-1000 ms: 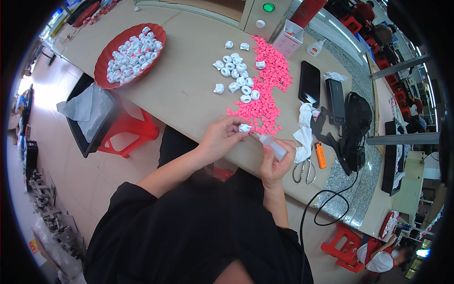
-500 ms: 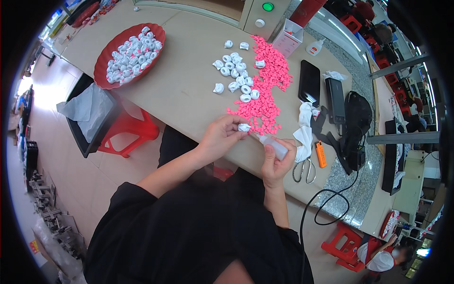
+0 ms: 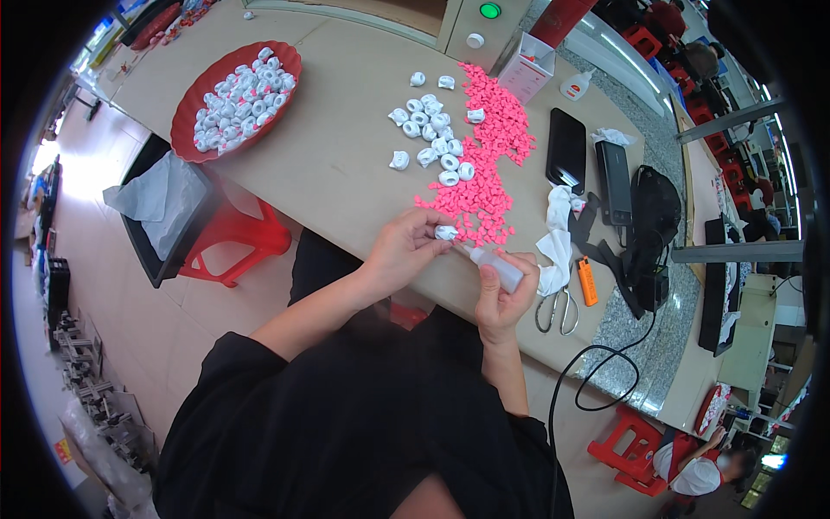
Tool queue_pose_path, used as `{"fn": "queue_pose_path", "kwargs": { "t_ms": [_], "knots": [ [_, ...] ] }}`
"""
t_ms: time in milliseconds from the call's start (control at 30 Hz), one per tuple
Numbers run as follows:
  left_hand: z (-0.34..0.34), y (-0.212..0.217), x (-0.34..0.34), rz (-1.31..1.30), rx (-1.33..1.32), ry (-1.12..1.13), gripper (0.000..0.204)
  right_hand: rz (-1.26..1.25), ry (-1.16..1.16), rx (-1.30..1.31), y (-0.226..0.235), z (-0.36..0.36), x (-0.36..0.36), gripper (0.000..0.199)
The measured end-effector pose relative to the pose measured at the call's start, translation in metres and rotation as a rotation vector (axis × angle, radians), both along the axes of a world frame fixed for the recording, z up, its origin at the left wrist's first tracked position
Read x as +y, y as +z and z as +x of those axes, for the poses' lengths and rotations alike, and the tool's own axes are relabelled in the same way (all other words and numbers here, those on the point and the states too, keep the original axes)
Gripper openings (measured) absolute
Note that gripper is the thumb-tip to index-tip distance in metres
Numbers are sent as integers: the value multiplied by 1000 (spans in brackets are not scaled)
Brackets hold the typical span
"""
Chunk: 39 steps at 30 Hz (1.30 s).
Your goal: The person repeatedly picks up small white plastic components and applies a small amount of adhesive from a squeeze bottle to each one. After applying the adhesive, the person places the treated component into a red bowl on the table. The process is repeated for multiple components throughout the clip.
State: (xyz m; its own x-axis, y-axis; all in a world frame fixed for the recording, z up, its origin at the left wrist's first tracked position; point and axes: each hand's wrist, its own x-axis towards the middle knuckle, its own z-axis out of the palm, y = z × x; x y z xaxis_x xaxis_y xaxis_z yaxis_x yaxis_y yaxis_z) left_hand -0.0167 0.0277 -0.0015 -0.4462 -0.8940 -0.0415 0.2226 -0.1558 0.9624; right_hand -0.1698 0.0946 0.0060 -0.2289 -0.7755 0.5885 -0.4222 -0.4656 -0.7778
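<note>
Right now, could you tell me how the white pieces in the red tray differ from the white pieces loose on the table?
The white pieces in the red tray are heaped together inside the red tray, far to the left; the loose white pieces lie spread singly on the bare table, beside the pink pieces. The tray's heap is larger. Both look like small white ring-like parts.

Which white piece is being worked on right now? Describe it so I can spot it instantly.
Start at the pink pile on the tan table and follow it to its near tip. There the left hand pinches one small white ring, with the right hand's squeeze bottle aimed at it; the other rings lie loose.
</note>
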Motion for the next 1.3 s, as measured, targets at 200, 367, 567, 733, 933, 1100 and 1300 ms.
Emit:
{"fn": "queue_pose_path", "kwargs": {
  "t_ms": [200, 367, 567, 733, 933, 1100, 1300],
  "knots": [
    [1, 1, 0, 25, 9, -11, 25, -18, -18, -50, -1, 4, -2, 27],
    [1, 2, -1, 27, 61, -32, 25, 14, -31, -155, -1, 4, -2, 26],
    [2, 3, -1, 24, 19, -43, 26, 35, 101, -988, 13, -21, 2, 31],
    [5, 4, -1, 15, -24, -63, 25, 316, -162, -553, 21, -49, 13, 43],
    [5, 3, -2, 26, -16, -82, 28, 508, -137, -349, 35, -59, 20, 38],
    [6, 3, -2, 39, 9, -80, 28, 447, -252, 142, 30, -47, 10, 30],
    [6, 5, -1, 48, 5, -76, 26, 423, -231, 613, 22, -47, -1, 16]
  ]
}}
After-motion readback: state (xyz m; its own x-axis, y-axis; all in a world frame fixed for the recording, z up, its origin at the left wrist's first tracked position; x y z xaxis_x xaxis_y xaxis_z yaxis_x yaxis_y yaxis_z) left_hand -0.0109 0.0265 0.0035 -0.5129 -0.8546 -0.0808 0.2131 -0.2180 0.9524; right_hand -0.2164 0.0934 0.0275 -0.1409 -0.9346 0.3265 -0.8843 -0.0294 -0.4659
